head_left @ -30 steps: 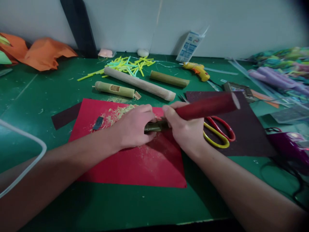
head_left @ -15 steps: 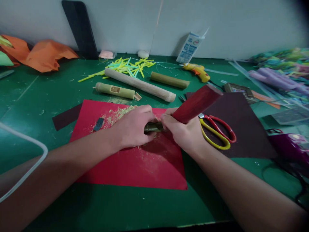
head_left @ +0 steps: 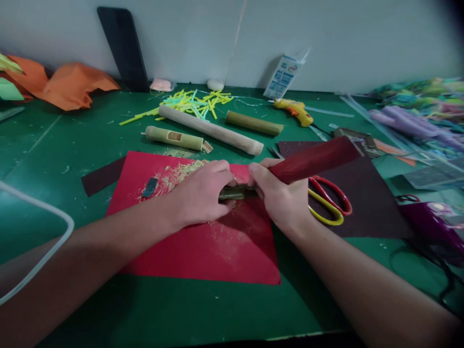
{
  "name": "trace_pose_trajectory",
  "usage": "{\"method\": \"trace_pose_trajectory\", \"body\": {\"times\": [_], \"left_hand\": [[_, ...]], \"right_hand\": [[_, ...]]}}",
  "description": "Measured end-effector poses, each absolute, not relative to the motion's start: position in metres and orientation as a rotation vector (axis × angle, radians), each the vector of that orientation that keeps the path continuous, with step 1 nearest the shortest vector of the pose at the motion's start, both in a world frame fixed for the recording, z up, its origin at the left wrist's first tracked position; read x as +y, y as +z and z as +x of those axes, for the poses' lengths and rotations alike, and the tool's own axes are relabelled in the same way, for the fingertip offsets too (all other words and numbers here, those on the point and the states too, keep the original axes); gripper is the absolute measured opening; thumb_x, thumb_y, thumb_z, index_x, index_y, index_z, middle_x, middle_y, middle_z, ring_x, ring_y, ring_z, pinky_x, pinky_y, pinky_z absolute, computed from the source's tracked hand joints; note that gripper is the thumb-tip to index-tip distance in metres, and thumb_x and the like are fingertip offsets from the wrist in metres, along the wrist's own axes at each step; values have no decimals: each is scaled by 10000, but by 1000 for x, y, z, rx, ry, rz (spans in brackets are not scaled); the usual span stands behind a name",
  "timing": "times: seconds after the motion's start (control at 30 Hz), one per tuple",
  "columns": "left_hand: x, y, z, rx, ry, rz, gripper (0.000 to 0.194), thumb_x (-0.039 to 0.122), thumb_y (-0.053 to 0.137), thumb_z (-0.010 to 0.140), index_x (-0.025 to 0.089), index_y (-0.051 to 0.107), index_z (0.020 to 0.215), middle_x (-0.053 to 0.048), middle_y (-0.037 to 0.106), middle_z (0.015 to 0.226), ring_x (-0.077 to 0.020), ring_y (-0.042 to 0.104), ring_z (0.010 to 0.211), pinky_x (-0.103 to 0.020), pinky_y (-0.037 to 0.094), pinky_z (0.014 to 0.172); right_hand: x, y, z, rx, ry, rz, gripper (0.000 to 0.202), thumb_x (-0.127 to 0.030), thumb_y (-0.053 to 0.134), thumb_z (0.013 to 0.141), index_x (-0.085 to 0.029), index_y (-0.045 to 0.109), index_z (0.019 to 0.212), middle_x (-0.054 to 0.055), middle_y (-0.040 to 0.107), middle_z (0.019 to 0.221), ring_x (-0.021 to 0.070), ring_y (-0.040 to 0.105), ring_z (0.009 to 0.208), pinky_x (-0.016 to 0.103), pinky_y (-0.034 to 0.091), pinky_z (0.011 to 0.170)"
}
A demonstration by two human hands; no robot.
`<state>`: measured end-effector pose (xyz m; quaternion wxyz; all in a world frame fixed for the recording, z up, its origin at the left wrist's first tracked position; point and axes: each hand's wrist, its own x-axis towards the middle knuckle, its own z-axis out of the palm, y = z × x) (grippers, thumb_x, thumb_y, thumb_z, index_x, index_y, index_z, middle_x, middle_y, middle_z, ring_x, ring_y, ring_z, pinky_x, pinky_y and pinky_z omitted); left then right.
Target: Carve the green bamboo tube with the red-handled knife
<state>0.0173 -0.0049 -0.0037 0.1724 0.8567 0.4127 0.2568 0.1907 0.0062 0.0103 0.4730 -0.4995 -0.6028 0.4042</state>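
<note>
My left hand (head_left: 203,193) is closed around a short dark-green bamboo piece (head_left: 234,193), pressing it down over the red sheet (head_left: 203,256). In my right hand (head_left: 284,193) is a tool with a thick red wooden handle (head_left: 315,159), which sticks up to the right. The tool's working end is hidden by my fingers at the right end of the bamboo. Pale shavings (head_left: 177,174) lie on the sheet beyond my left hand, near a small dark scrap (head_left: 149,187). Scissors (head_left: 331,205) with red and yellow handles lie just right of my right hand.
Behind the sheet lie a notched bamboo tube (head_left: 190,141), a pale stick (head_left: 213,130), another bamboo piece (head_left: 253,123) and cut yellow straws (head_left: 184,102). A yellow glue gun (head_left: 299,113) is at the back. Dark paper (head_left: 377,208) and a purple object (head_left: 431,227) are to the right.
The red handle has tipped lower and swung to the right as my right hand turned. The left hand stays on the bamboo. The whole view has shifted slightly.
</note>
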Motion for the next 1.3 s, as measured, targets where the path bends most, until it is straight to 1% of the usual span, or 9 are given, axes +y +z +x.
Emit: {"method": "trace_pose_trajectory", "body": {"times": [0.2, 0.37, 0.67, 0.73, 0.83, 0.97, 1.07, 1.17, 1.3], "left_hand": [[-2, -4, 16, 1188, 702, 2433, 83, 219, 653, 776, 171, 596, 812, -48, 561, 896, -200, 556, 849, -340, 476, 736], [-5, -2, 17, 1219, 682, 2398, 109, 203, 666, 776, 182, 619, 871, -50, 597, 952, -212, 577, 898, -349, 477, 751], [-9, -2, 15, 1259, 662, 2397, 166, 302, 691, 810, 185, 622, 906, -52, 628, 958, -226, 582, 896, -370, 464, 743], [-12, 2, 15, 1276, 728, 2384, 243, 361, 705, 811, 191, 625, 965, -48, 623, 947, -218, 579, 872, -364, 467, 729], [-19, 9, 14, 1261, 964, 2329, 397, 400, 700, 831, 187, 587, 1146, -51, 614, 971, -189, 570, 836, -341, 480, 717], [-25, 20, 12, 1164, 1144, 2269, 434, 366, 676, 864, 224, 551, 1254, -24, 605, 926, -157, 543, 773, -317, 490, 692], [-29, 30, 12, 1080, 1224, 2293, 469, 350, 662, 876, 250, 527, 1314, -15, 606, 902, -166, 544, 772, -337, 500, 697], [-32, 40, 14, 1032, 1206, 2381, 471, 344, 697, 856, 293, 533, 1295, 4, 599, 857, -170, 533, 736, -354, 497, 683], [-38, 47, 16, 1037, 1145, 2430, 335, 303, 707, 851, 324, 570, 1156, 23, 619, 821, -156, 552, 689, -336, 484, 631]], "right_hand": [[6, 12, 192, -1526, 1052, -1219, 319, -246, 626, 799, -226, 524, 498, -48, 365, 417, 88, 317, 407, 284, 244, 424], [6, 14, 189, -1485, 1068, -1231, 294, -254, 639, 780, -229, 522, 511, -49, 373, 415, 88, 318, 406, 277, 213, 409], [2, 16, 187, -1400, 1067, -1228, 300, -293, 641, 777, -214, 513, 518, -56, 366, 441, 81, 309, 435, 274, 261, 446], [4, 15, 188, -1380, 1055, -1221, 298, -291, 640, 771, -211, 503, 519, -53, 381, 454, 81, 324, 448, 270, 273, 453], [4, 16, 188, -1377, 1020, -1219, 302, -310, 637, 780, -210, 498, 532, -52, 396, 471, 84, 342, 465, 266, 302, 467], [-2, 21, 188, -1524, 894, -1229, 363, -353, 615, 819, -215, 448, 527, -34, 428, 503, 98, 394, 501, 267, 329, 484], [-7, 21, 189, -1761, 826, -1169, 350, -320, 602, 828, -218, 425, 544, -33, 430, 519, 97, 380, 504, 267, 315, 487], [-6, 18, 192, -2037, 812, -1006, 237, -260, 610, 786, -214, 484, 591, -23, 506, 565, 105, 425, 537, 271, 337, 529], [-4, 16, 195, -2143, 698, -883, 198, -325, 671, 704, -206, 535, 623, -19, 558, 576, 106, 445, 530, 270, 321, 528]]}}
